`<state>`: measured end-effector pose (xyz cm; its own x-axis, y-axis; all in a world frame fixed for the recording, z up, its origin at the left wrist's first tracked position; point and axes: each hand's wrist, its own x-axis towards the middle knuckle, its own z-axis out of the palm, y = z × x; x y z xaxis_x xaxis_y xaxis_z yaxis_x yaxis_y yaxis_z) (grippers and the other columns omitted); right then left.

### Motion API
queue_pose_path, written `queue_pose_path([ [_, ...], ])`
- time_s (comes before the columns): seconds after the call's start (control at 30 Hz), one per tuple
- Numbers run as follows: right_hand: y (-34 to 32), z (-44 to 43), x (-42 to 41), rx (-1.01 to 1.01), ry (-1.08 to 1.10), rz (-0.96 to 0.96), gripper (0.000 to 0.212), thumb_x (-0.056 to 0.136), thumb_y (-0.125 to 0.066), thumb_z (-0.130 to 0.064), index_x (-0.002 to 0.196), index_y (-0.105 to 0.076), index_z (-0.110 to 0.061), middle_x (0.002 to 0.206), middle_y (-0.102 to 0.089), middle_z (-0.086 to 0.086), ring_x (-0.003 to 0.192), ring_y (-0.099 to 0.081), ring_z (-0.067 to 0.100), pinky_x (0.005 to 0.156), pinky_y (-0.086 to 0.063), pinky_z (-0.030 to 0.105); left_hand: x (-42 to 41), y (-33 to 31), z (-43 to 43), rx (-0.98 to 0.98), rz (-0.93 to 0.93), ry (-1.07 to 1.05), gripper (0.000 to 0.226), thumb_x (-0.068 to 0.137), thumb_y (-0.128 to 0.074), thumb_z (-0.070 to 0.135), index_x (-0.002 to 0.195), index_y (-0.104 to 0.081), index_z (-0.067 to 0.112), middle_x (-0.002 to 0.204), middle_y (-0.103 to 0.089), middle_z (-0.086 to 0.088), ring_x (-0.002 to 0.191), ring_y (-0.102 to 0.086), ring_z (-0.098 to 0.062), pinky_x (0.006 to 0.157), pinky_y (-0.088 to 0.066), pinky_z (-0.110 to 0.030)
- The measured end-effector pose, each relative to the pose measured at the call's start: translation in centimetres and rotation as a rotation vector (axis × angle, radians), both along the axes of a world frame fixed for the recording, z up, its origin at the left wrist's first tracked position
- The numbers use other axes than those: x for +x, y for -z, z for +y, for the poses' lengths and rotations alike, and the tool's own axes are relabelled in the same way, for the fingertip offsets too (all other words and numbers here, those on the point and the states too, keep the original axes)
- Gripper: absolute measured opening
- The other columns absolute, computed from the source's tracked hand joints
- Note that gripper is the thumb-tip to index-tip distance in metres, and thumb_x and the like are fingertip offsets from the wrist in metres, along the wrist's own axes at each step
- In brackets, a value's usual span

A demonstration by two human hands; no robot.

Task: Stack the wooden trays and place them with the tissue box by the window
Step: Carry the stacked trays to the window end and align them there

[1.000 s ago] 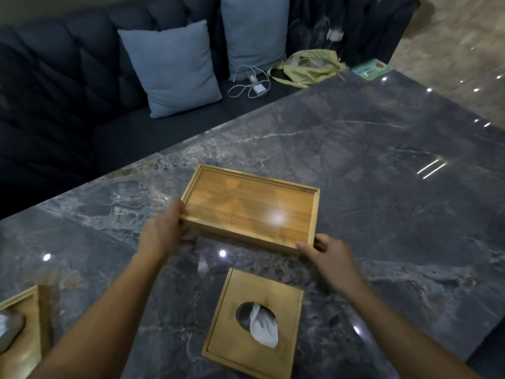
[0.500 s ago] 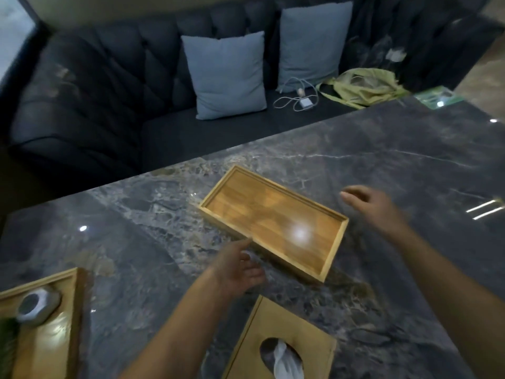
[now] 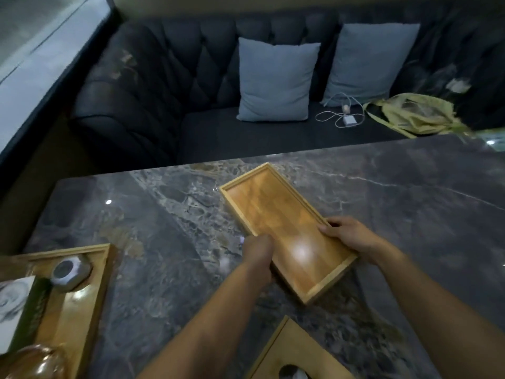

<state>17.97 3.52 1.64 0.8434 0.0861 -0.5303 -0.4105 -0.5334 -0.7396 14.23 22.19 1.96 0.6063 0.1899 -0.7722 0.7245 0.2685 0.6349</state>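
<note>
An empty wooden tray lies turned diagonally on the dark marble table. My left hand grips its left long edge near the near end. My right hand holds the right long edge, fingers curled over the rim. A second wooden tray sits at the table's left end, carrying a round silver object, a card and a brown rounded thing. The wooden tissue box shows at the bottom edge, partly cut off. The window is at the upper left.
A dark tufted sofa runs behind the table with two grey cushions, a white charger cable and a yellow bag. The table's far edge lies just beyond the tray.
Both hands had let go of the empty tray and now grip its two long sides. The tray has turned further to a steep diagonal. The view swung left toward the window.
</note>
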Motion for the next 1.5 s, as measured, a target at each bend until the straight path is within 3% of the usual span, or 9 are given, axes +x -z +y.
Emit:
queue_pose_path([
  [0.13,0.8,4.6,-0.5,0.054,-0.059,-0.013,0.029,0.085,-0.062,-0.014,0.109,-0.066,0.003,0.087,-0.067,0.008,0.064,-0.059,0.007,0.058,-0.047,0.017,0.5,1.0,3.6,0.324,-0.059,0.107,0.034,0.083,-0.037,-0.005,0.109,-0.058,-0.013,0.120,-0.055,-0.035,0.107,-0.056,-0.043,0.090,-0.051,-0.043],
  [0.2,1.0,7.2,-0.6,0.082,-0.093,0.026,0.028,0.082,-0.066,-0.014,0.104,-0.068,0.003,0.096,-0.071,0.016,0.074,-0.064,0.013,0.073,-0.053,0.025,0.3,1.4,6.8,0.400,-0.173,0.109,0.023,0.083,-0.043,-0.004,0.096,-0.061,-0.007,0.093,-0.065,-0.027,0.083,-0.061,-0.033,0.067,-0.054,-0.021],
  [0.27,0.9,9.8,-0.6,0.112,-0.098,0.123,0.027,0.082,-0.067,-0.015,0.101,-0.068,0.004,0.106,-0.069,0.023,0.090,-0.065,0.025,0.090,-0.052,0.044,-0.4,1.7,10.2,0.489,-0.218,0.115,0.015,0.088,-0.045,0.003,0.094,-0.058,0.002,0.080,-0.063,-0.015,0.077,-0.058,-0.028,0.057,-0.048,-0.018],
  [0.43,1.0,15.7,-1.6,0.158,-0.122,0.239,0.004,0.081,-0.066,-0.010,0.078,-0.067,-0.010,0.090,-0.070,0.009,0.095,-0.066,0.026,0.088,-0.055,0.045,-3.1,1.4,16.3,0.498,-0.199,0.171,0.022,0.091,-0.043,0.013,0.106,-0.059,0.008,0.097,-0.061,-0.010,0.079,-0.056,-0.019,0.062,-0.042,-0.029],
  [0.63,1.9,19.2,-5.4,0.147,-0.197,0.326,0.024,0.079,-0.068,-0.011,0.103,-0.064,-0.013,0.103,-0.069,0.006,0.100,-0.063,0.023,0.089,-0.053,0.043,-9.6,1.8,18.9,0.616,-0.170,0.104,0.033,0.096,-0.040,0.016,0.125,-0.051,0.003,0.119,-0.059,-0.015,0.111,-0.055,-0.028,0.089,-0.039,-0.032],
  [0.77,1.6,20.0,-8.1,0.160,-0.258,0.450,0.015,0.081,-0.067,-0.011,0.095,-0.063,-0.013,0.100,-0.069,0.004,0.095,-0.065,0.018,0.071,-0.059,0.032,-13.8,1.9,19.9,0.616,-0.179,0.127,0.030,0.097,-0.039,0.025,0.125,-0.049,0.019,0.096,-0.051,0.012,0.080,-0.047,-0.001,0.073,-0.036,-0.023],
  [0.93,0.6,21.2,-10.4,0.143,-0.298,0.503,0.027,0.081,-0.066,-0.007,0.107,-0.059,-0.007,0.104,-0.067,0.005,0.096,-0.064,0.018,0.059,-0.058,0.024,-16.6,2.0,21.0,0.635,-0.166,0.113,0.029,0.095,-0.043,0.026,0.121,-0.053,0.018,0.095,-0.053,0.011,0.095,-0.052,-0.013,0.080,-0.036,-0.029],
  [1.13,0.7,22.7,-12.8,0.178,-0.264,0.530,0.037,0.080,-0.067,-0.004,0.115,-0.057,-0.003,0.112,-0.066,0.010,0.103,-0.063,0.023,0.077,-0.059,0.036,-19.5,1.9,22.2,0.615,-0.129,0.074,0.028,0.095,-0.042,0.031,0.117,-0.055,0.020,0.088,-0.056,0.012,0.086,-0.055,-0.010,0.079,-0.042,-0.033],
  [1.5,1.9,23.9,-15.6,0.213,-0.244,0.492,0.025,0.077,-0.072,-0.010,0.100,-0.065,-0.002,0.093,-0.074,0.010,0.085,-0.070,0.019,0.056,-0.057,0.025,-24.7,-1.3,24.1,1.117,-0.057,0.044,0.027,0.090,-0.047,0.036,0.104,-0.065,0.022,0.095,-0.069,-0.001,0.087,-0.063,-0.020,0.073,-0.049,-0.034],
])
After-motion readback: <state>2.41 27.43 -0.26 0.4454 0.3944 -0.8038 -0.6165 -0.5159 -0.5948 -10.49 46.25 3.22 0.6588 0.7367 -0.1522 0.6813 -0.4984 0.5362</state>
